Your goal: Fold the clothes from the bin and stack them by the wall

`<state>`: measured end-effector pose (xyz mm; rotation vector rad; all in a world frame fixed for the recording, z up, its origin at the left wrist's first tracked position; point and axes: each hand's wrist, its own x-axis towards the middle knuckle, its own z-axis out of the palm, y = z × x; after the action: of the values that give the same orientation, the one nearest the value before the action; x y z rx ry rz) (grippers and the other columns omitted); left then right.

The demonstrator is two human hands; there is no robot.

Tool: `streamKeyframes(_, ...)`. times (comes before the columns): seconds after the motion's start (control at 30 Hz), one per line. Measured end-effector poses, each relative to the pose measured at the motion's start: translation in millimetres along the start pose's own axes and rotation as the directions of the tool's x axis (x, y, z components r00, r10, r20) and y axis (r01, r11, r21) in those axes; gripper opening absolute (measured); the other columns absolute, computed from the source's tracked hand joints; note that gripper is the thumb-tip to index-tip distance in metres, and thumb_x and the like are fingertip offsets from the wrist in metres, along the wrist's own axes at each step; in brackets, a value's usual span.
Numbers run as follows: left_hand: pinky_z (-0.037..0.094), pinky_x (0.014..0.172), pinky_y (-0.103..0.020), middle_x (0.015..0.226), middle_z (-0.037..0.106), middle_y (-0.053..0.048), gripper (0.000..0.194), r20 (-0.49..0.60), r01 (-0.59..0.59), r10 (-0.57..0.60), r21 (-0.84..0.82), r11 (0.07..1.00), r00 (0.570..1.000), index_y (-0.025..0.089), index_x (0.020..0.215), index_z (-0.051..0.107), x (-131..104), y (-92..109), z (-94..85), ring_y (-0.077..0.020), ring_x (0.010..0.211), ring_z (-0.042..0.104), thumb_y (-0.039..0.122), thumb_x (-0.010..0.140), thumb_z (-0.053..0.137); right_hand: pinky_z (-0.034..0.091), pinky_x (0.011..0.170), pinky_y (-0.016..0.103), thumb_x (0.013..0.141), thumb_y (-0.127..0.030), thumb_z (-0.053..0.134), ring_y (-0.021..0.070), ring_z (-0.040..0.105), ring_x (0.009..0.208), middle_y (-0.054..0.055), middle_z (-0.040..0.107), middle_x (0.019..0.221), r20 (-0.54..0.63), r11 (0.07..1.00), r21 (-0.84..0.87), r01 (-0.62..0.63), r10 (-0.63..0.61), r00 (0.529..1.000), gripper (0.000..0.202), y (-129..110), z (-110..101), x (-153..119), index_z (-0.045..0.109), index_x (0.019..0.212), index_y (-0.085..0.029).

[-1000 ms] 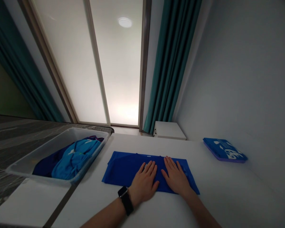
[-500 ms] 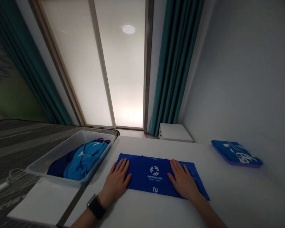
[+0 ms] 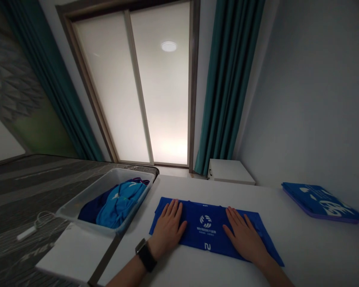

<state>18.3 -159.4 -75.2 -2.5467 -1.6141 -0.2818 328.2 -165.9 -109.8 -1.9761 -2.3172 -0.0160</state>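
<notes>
A blue jersey [image 3: 194, 227], folded into a wide flat strip, lies on the white table [image 3: 185, 266]. It bears a white round logo, small lettering and a numeral at its near edge. On its left part my left hand [image 3: 168, 225] rests palm down, fingers stretched out; a black watch [image 3: 145, 255] is on that wrist. My right hand [image 3: 245, 235] lies flat on the right part, fingers extended and thumb apart. Neither hand grips the cloth; both press on its top. Some wrinkles show beside the right hand.
At the left stands a translucent plastic bin [image 3: 77, 198] with crumpled blue clothes [image 3: 119, 203] inside. A stack of folded blue garments [image 3: 323, 201] lies at the right by the wall. Behind the table are a white cabinet [image 3: 231, 171] and a teal curtain [image 3: 224, 99].
The camera view has shifted, so everything appears farther right and slightly lower. My left hand has slid a little inward over the jersey; the right hand stays flat on it.
</notes>
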Motion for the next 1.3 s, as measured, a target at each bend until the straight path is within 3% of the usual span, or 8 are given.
streamKeyframes(0.13, 0.027, 0.117, -0.048, 0.154, 0.036, -0.017, 0.06, 0.1, 0.14, -0.143, 0.035, 0.99, 0.985, 0.01, 0.148, 0.039, 12.7, -14.3, -1.3, -0.0306, 0.143, 0.031, 0.046, 0.1, 0.035, 0.017, 0.119, 0.049, 0.095, -0.055, 0.026, 0.0252, 0.024, 0.146, 0.01, 0.029, 0.157, -0.015, 1.0, 0.0, 0.011, -0.011, 1.0, 0.071, 4.0, 7.0, 0.4, 0.034, 0.15, -0.012)
streamKeyframes(0.33, 0.029, 0.115, -0.049, 0.155, 0.034, -0.015, 0.057, 0.1, 0.242, -0.246, 0.048, 0.969, 0.964, 0.014, 0.147, 0.042, 8.2, -37.0, 2.3, -0.0314, 0.143, 0.03, 0.046, 0.1, 0.035, 0.019, 0.119, 0.052, 0.094, -0.056, 0.026, 0.0263, 0.027, 0.145, 0.01, 0.032, 0.156, -0.075, 1.0, 0.009, 0.019, -0.018, 0.997, 0.071, 7.7, 16.9, 1.4, 0.036, 0.149, -0.013)
streamKeyframes(0.73, 0.024, 0.118, -0.048, 0.156, 0.032, -0.013, 0.056, 0.094, 0.154, -0.157, 0.041, 0.987, 0.983, 0.01, 0.149, 0.037, 9.7, -33.5, -3.4, -0.0271, 0.145, 0.028, 0.038, 0.1, 0.034, 0.018, 0.12, 0.049, 0.095, -0.053, 0.026, 0.0252, 0.025, 0.146, 0.011, 0.032, 0.156, -0.036, 0.999, 0.037, 0.003, -0.002, 0.999, 0.07, 0.8, -0.2, 1.8, 0.036, 0.149, -0.011)
streamKeyframes(0.83, 0.025, 0.118, -0.047, 0.156, 0.031, -0.012, 0.055, 0.115, 0.131, -0.13, -0.003, 0.991, 0.985, 0.01, 0.15, 0.035, 6.2, -43.8, -5.0, -0.0251, 0.145, 0.027, 0.03, 0.099, 0.033, 0.016, 0.12, 0.049, 0.097, -0.044, 0.023, 0.0249, 0.024, 0.146, 0.011, 0.03, 0.156, -0.056, 0.996, 0.055, 0.067, -0.064, 0.996, 0.064, -34.7, -17.2, 7.0, 0.035, 0.149, -0.009)
streamKeyframes(0.97, 0.024, 0.118, -0.045, 0.158, 0.027, -0.011, 0.059, 0.129, 0.123, -0.113, -0.071, 0.99, 0.985, 0.01, 0.152, 0.029, -5.1, -56.8, -6.1, -0.0222, 0.147, 0.023, 0.021, 0.094, 0.033, 0.012, 0.12, 0.044, 0.097, -0.033, 0.021, 0.0215, 0.02, 0.147, 0.007, 0.026, 0.158, -0.02, 0.963, 0.141, 0.231, -0.23, 0.973, 0.06, -123.7, -35.3, 24.4, 0.029, 0.152, -0.01)
streamKeyframes(1.1, 0.023, 0.119, -0.042, 0.158, 0.027, -0.009, 0.062, 0.161, 0.124, -0.106, -0.106, 0.987, 0.981, 0.013, 0.152, 0.029, -15.0, -61.2, -5.9, -0.0194, 0.147, 0.022, 0.016, 0.09, 0.033, 0.009, 0.12, 0.046, 0.097, -0.028, 0.021, 0.0228, 0.02, 0.147, 0.01, 0.027, 0.158, 0.02, 0.929, 0.232, 0.287, -0.299, 0.954, 0.058, -198.9, -33.7, 45.6, 0.031, 0.151, -0.008)
streamKeyframes(1.2, 0.021, 0.119, -0.043, 0.159, 0.026, -0.009, 0.062, 0.171, 0.125, -0.109, -0.086, 0.988, 0.979, 0.013, 0.152, 0.031, -17.8, -60.3, -6.1, -0.0197, 0.147, 0.021, 0.017, 0.09, 0.033, 0.009, 0.119, 0.048, 0.098, -0.031, 0.02, 0.0233, 0.019, 0.147, 0.011, 0.027, 0.158, 0.036, 0.93, 0.245, 0.273, -0.29, 0.956, 0.058, -219.8, -24.1, 55.1, 0.031, 0.151, -0.008)
streamKeyframes(1.3, 0.021, 0.119, -0.043, 0.159, 0.026, -0.009, 0.06, 0.157, 0.127, -0.114, -0.073, 0.989, 0.981, 0.013, 0.151, 0.032, -17.9, -58.8, -5.8, -0.0203, 0.147, 0.021, 0.019, 0.092, 0.033, 0.008, 0.119, 0.048, 0.099, -0.033, 0.019, 0.0226, 0.017, 0.148, 0.01, 0.025, 0.159, 0.031, 0.934, 0.24, 0.265, -0.281, 0.959, 0.059, -220.8, -16.6, 57.9, 0.029, 0.152, -0.009)
